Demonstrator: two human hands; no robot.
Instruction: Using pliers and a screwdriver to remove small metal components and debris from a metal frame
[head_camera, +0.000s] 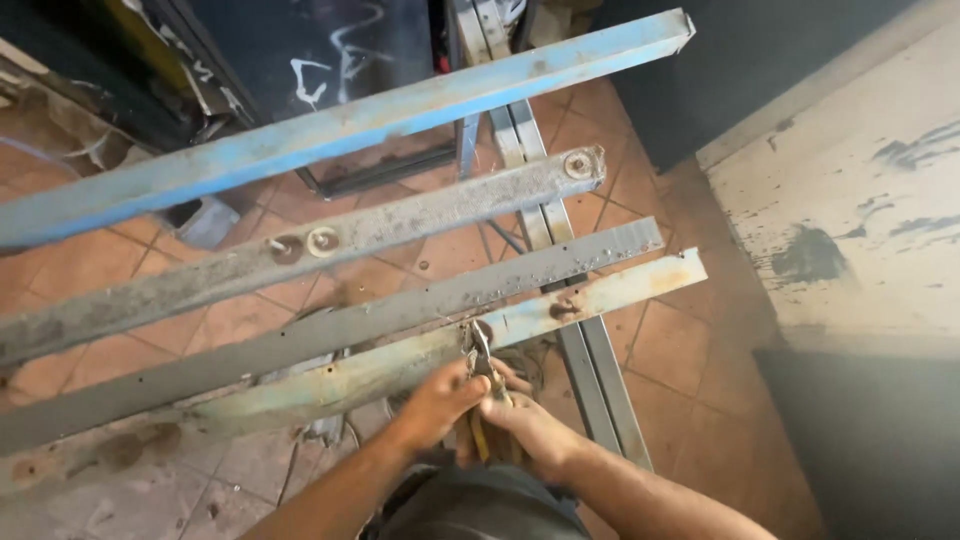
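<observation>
Both of my hands grip a pair of pliers (481, 362) with yellowish handles. My left hand (440, 400) wraps the upper part of the handles. My right hand (532, 428) closes on their lower part. The plier jaws bite at the near edge of a pale blue, rusty metal bar (600, 296). A bolt head (562, 310) sits on that bar just right of the jaws.
Several long metal bars lie side by side across a frame: a blue square tube (400, 110), a grey bar with washers (420, 215) and a plain grey bar (380, 320). Grey rails (590, 370) run below. An orange tiled floor (690, 350) and a stained pale wall (860, 200) are at right.
</observation>
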